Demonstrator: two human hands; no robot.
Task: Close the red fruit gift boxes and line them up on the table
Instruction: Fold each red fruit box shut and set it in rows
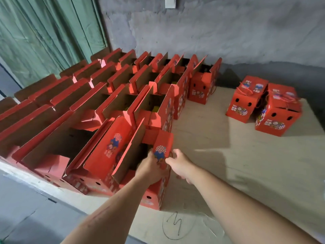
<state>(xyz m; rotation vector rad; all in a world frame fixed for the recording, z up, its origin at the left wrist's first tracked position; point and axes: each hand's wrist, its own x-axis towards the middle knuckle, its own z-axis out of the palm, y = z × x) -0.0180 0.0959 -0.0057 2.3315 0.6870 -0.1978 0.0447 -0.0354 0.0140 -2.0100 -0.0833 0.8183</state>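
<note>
Hands (165, 164) (both) around box flap (162, 148)

My left hand (151, 166) and right hand (179, 164) are on the nearest open box (154, 182), either side of its right flap (162, 148); the blur hides whether my fingers actually pinch it. Rows of open red boxes (105, 95) fill the table (228, 164) to my left. Two closed boxes (246, 101) stand by the grey wall (211, 32).
</note>
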